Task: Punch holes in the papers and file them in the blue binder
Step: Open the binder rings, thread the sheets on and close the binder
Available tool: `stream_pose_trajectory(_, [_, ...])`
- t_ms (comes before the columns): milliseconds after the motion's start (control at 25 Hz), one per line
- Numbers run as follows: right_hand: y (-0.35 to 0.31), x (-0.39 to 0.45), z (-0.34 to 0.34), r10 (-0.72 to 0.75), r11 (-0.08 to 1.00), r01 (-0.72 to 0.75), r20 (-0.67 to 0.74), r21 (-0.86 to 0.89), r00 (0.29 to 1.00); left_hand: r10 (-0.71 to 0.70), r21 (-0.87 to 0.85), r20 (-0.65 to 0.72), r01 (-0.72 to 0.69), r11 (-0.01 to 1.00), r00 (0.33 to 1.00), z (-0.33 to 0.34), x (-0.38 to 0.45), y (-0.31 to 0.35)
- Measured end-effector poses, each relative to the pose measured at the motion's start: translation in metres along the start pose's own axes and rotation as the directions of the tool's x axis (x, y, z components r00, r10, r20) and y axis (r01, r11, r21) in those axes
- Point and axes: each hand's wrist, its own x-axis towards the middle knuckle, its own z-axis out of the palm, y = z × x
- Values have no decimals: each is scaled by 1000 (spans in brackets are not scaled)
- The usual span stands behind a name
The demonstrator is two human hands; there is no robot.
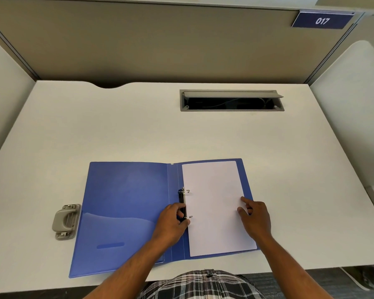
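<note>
The blue binder (125,203) lies open on the white desk near its front edge. White papers (214,203) lie on its right half, threaded on the two metal rings of the ring mechanism (183,197). My left hand (173,223) grips the black clasp of that mechanism at its lower end, fingers curled round it. My right hand (255,216) rests on the right edge of the papers, index finger stretched out and pressing them down. A grey hole punch (66,221) sits on the desk just left of the binder.
A grey cable tray (231,100) with its lid raised is set into the white desk (117,126) at the back right. Beige partition walls enclose the desk on three sides. A blue sign (322,20) reads 017 at the top right.
</note>
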Motion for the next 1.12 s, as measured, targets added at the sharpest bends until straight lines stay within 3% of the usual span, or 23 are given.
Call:
stream_pose_trajectory(320, [-3, -6, -1, 21, 998, -20, -11, 52, 1000, 7, -21, -9, -7, 1000, 1000, 1, -3, -1])
stream_pose_trajectory(480, [-14, -17, 1, -76, 992, 86, -109, 91, 991, -1, -111, -35, -3, 994, 999, -3, -6, -5])
stream_pose_trajectory(600, [-37, -28, 15, -174, 971, 162, 61, 174, 983, -8, -159, -72, -4, 987, 997, -9, -8, -14])
stream_pose_trajectory(680, [-55, -36, 27, -225, 961, 171, 256, 218, 940, -40, -204, -42, 31, 978, 998, -12, -8, -19])
stream_pose_trajectory(760, [-70, -42, 40, -248, 955, 165, 358, 245, 900, -109, -259, 3, 106, 960, 994, -12, -6, -19])
stream_pose_trajectory(1120, [-83, -44, 56, -217, 965, 125, 429, 232, 877, -142, -299, 39, 147, 943, 989, -9, -1, -15])
